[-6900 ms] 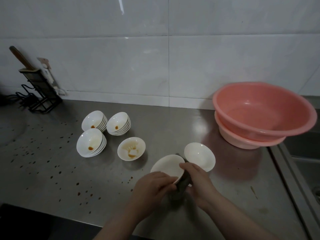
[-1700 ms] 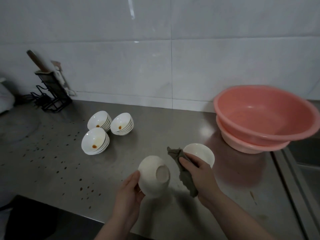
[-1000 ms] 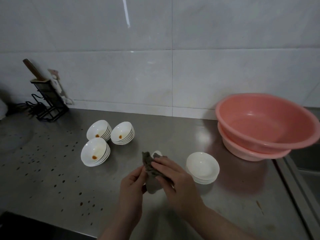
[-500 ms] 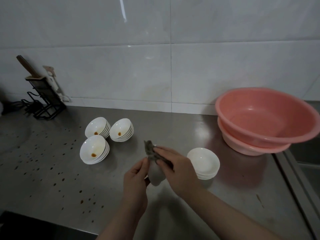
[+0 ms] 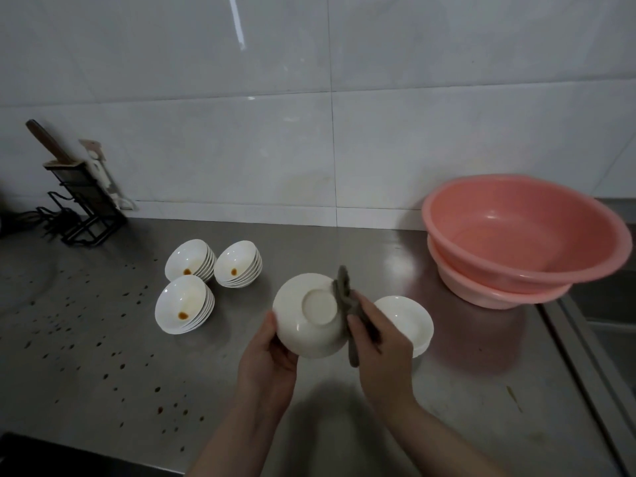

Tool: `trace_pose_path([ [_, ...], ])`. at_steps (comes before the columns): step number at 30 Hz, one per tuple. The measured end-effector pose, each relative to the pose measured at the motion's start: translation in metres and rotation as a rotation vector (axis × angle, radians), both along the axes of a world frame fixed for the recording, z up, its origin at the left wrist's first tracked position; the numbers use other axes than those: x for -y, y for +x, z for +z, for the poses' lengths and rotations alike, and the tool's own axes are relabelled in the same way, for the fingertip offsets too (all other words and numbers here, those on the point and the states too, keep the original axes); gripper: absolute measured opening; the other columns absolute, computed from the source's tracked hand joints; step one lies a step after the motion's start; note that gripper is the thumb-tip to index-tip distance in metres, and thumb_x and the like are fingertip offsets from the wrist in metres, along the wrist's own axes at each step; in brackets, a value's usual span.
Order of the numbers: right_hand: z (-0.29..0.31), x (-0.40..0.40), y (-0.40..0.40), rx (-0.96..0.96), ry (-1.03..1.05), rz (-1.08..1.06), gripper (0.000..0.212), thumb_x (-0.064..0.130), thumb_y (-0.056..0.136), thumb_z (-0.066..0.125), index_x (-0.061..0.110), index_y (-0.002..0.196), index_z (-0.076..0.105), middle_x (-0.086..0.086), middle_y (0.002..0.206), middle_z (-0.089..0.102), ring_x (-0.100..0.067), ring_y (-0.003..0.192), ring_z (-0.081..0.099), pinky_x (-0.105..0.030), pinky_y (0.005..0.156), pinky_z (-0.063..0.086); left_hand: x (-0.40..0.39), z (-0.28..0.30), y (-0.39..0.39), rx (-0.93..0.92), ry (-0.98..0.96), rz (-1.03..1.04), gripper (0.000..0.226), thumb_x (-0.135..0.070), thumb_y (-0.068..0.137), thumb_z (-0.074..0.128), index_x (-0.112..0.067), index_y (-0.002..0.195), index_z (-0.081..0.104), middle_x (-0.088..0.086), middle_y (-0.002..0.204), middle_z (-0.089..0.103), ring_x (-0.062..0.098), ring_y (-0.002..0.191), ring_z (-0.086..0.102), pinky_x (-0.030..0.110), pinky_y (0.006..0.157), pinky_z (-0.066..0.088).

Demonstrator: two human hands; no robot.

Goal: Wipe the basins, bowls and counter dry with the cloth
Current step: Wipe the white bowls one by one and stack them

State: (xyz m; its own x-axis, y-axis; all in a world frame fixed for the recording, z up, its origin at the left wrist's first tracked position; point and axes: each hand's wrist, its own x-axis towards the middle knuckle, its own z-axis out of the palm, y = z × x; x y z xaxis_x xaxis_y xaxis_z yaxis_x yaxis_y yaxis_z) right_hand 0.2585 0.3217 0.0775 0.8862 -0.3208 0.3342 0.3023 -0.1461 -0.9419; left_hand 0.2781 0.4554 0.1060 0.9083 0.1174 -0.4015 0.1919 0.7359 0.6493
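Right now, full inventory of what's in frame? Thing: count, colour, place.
held bowl: 1, white, base toward the camera, above the counter centre
cloth: 1, grey-green, pressed on the held bowl's right side
wiped bowls: small stack, white, right of the held bowl
stained bowl stacks: 3, white with brown dregs, centre-left
basins: 2, pink, nested, far right
knife rack: 1, black, back left by the wall
counter: 1, steel, brown droplets on the left
sink edge: 1, steel, far right
left hand: grip on the held bowl's left rim
right hand: grip on the cloth
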Motion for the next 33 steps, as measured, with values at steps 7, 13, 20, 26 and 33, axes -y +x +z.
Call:
trace_pose_path([
  [7,0.031,0.018,0.026,-0.273,-0.226,0.198,0.026,0.016,0.09,0.062,0.026,0.111,0.072,0.015,0.098,0.073,0.003,0.091,0.064,-0.017,0.082,0.046,-0.009,-0.007,-0.012,0.084,0.345,-0.157,0.026,-0.014,0.096,0.047,-0.01,0.09,0.072,0.006,0.084,0.074,0.015,0.074,0.066,0.024,0.057,0.055],
  [13,0.028,0.013,0.021,-0.389,-0.201,0.18,0.023,0.022,0.092,0.06,0.028,0.111,0.07,0.011,0.104,0.071,-0.008,0.099,0.063,-0.017,0.086,0.045,-0.004,-0.014,-0.016,0.419,0.971,-0.186,0.019,-0.022,0.093,0.057,-0.026,0.088,0.075,-0.006,0.087,0.074,0.008,0.081,0.066,0.021,0.071,0.05],
  [20,0.016,0.027,0.007,-0.674,0.327,0.083,0.009,0.017,0.08,0.072,0.02,0.088,0.071,-0.012,0.089,0.072,-0.027,0.09,0.066,-0.046,0.087,0.054,0.005,-0.037,-0.013,1.123,1.921,-0.341,0.029,-0.025,0.083,0.05,-0.023,0.101,0.073,-0.014,0.083,0.07,0.007,0.072,0.064,0.022,0.074,0.053],
  [26,-0.007,0.047,-0.014,-0.693,0.599,-0.055,0.02,0.001,0.081,0.063,0.012,0.096,0.07,-0.016,0.089,0.07,-0.03,0.083,0.065,-0.043,0.076,0.054,0.026,-0.056,-0.018,0.862,1.757,-0.365,0.037,-0.051,0.08,0.05,-0.036,0.108,0.069,-0.022,0.111,0.063,-0.007,0.109,0.049,0.036,0.112,0.021],
  [33,-0.004,0.076,-0.023,-0.635,0.567,-0.076,0.029,-0.003,0.083,0.06,0.017,0.102,0.068,-0.004,0.092,0.074,-0.022,0.088,0.067,-0.047,0.081,0.055,0.052,-0.038,-0.017,0.0,0.923,-0.398,0.018,-0.032,0.096,0.051,-0.03,0.114,0.053,0.003,0.119,0.061,0.02,0.095,0.065,0.035,0.076,0.057],
])
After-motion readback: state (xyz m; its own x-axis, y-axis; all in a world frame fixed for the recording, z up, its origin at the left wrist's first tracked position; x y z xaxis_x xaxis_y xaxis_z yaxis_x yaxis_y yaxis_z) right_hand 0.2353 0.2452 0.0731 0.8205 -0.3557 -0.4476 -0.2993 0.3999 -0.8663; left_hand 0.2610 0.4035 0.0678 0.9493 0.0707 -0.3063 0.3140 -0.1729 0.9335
